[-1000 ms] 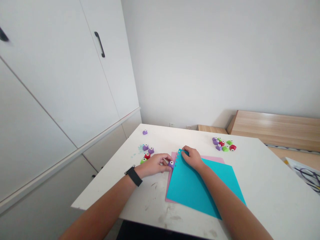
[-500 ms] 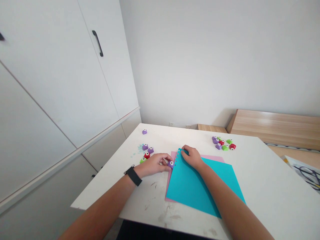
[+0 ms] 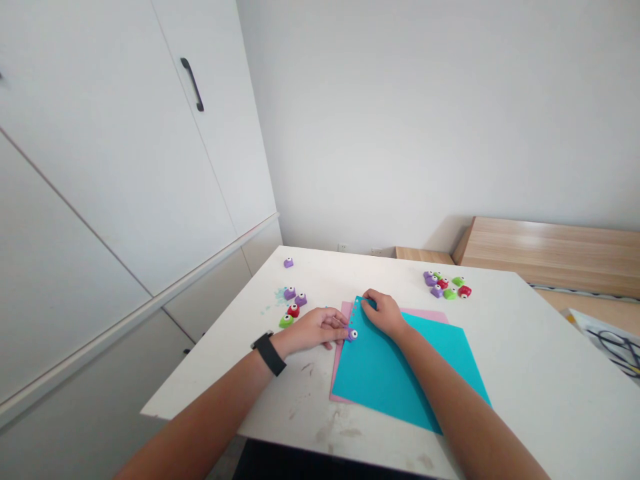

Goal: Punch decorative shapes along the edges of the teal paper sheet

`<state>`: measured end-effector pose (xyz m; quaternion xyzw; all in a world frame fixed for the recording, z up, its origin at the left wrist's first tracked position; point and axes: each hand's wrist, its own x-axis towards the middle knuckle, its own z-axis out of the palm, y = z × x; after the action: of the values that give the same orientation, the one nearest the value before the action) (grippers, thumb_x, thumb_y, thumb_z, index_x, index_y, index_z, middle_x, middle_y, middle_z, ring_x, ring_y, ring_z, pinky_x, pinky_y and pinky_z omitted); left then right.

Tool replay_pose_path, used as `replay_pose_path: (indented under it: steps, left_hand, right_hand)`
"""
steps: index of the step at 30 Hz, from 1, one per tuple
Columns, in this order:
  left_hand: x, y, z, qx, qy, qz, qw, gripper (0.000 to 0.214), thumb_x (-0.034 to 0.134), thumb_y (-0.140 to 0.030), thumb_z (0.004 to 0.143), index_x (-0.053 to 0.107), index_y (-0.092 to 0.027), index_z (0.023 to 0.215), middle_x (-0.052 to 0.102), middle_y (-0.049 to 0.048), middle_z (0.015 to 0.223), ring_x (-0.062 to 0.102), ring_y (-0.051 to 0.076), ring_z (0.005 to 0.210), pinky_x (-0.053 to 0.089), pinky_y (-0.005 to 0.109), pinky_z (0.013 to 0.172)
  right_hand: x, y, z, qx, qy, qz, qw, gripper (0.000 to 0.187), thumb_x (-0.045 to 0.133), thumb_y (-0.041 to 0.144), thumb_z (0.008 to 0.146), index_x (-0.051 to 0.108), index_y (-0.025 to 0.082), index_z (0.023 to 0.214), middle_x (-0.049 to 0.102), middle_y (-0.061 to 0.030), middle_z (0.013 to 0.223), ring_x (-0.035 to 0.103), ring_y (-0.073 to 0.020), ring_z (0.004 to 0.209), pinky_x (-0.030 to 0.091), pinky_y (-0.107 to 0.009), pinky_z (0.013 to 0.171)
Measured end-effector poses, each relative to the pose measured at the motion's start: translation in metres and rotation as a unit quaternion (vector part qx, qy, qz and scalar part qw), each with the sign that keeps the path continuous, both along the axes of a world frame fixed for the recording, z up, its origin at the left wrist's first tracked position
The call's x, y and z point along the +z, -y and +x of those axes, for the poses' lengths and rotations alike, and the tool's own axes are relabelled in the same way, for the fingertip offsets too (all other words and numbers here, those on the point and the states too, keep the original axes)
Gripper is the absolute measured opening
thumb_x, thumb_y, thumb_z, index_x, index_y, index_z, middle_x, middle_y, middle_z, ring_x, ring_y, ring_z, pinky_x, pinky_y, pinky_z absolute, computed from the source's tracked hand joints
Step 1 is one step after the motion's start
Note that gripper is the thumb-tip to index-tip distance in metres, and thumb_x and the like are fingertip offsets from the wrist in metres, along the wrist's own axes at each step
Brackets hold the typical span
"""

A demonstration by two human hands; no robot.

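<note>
My left hand (image 3: pixel 326 327) grips a small purple paper punch (image 3: pixel 353 335), with thumb and fingers closed around it. The punch sits on the left edge of a blue sheet of paper (image 3: pixel 385 380). Above it, a row of small holes runs along that edge. My right hand (image 3: pixel 385 312) is closed on the sheet's upper left corner, its thumb lying on top and its fingers curled at the far edge. Beneath the blue sheet lies a pink sheet (image 3: pixel 435 315), turned slightly so that its edges show.
Left on the white table (image 3: pixel 280 393) are several loose punches, among them a red one (image 3: pixel 293 311) and a green one (image 3: pixel 286 321). A cluster of purple, green and red punches (image 3: pixel 443 284) lies at the back right. White cabinets (image 3: pixel 125 167) border the left side.
My left hand has moved slightly right with the purple punch, from beside the blue sheet's edge onto it. My right hand has stayed in place.
</note>
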<state>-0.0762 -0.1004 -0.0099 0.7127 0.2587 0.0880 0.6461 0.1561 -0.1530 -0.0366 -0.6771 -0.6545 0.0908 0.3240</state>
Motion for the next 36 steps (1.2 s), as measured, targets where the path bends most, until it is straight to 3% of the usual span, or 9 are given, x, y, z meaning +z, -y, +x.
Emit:
replay_pose_path:
  steps: [9, 18, 27, 36]
  left_hand:
    - [-0.011, 0.006, 0.007, 0.053, -0.016, 0.009, 0.998, 0.056, 0.081, -0.052, 0.066, 0.067, -0.013, 0.103, 0.073, 0.0102, 0.090, 0.069, 0.022, 0.077, 0.053, 0.028, 0.058]
    - [-0.005, 0.016, 0.014, 0.048, 0.013, 0.034, 0.998, 0.046, 0.080, -0.049, 0.070, 0.068, -0.013, 0.095, 0.062, -0.0003, 0.070, 0.056, 0.013, 0.061, 0.041, 0.022, 0.051]
    - [-0.004, 0.019, 0.014, 0.057, 0.016, 0.077, 0.995, 0.044, 0.082, -0.046, 0.068, 0.067, -0.012, 0.091, 0.057, -0.0032, 0.067, 0.052, 0.011, 0.061, 0.037, 0.023, 0.055]
    - [-0.011, 0.013, 0.012, 0.064, 0.038, -0.016, 0.997, 0.047, 0.086, -0.039, 0.065, 0.067, -0.013, 0.100, 0.064, 0.0006, 0.081, 0.059, 0.014, 0.074, 0.047, 0.028, 0.072]
  right_hand:
    - [0.001, 0.001, -0.002, -0.006, 0.031, 0.014, 0.999, 0.015, 0.049, 0.029, 0.091, 0.063, 0.024, 0.090, 0.072, -0.0030, 0.084, 0.065, -0.0188, 0.079, 0.040, -0.025, 0.071]
    - [0.012, 0.007, -0.006, -0.002, 0.058, 0.045, 0.997, 0.017, 0.045, 0.030, 0.094, 0.061, 0.022, 0.094, 0.070, -0.0061, 0.088, 0.064, -0.0205, 0.086, 0.041, -0.027, 0.080]
    - [0.015, 0.009, -0.006, 0.002, 0.090, 0.106, 0.990, 0.017, 0.044, 0.026, 0.094, 0.060, 0.020, 0.093, 0.070, -0.0073, 0.085, 0.064, -0.0205, 0.085, 0.042, -0.028, 0.080]
    - [0.019, 0.012, -0.007, -0.004, 0.116, 0.178, 0.977, 0.014, 0.047, 0.021, 0.092, 0.061, 0.019, 0.092, 0.069, -0.0073, 0.082, 0.064, -0.0203, 0.081, 0.043, -0.029, 0.077]
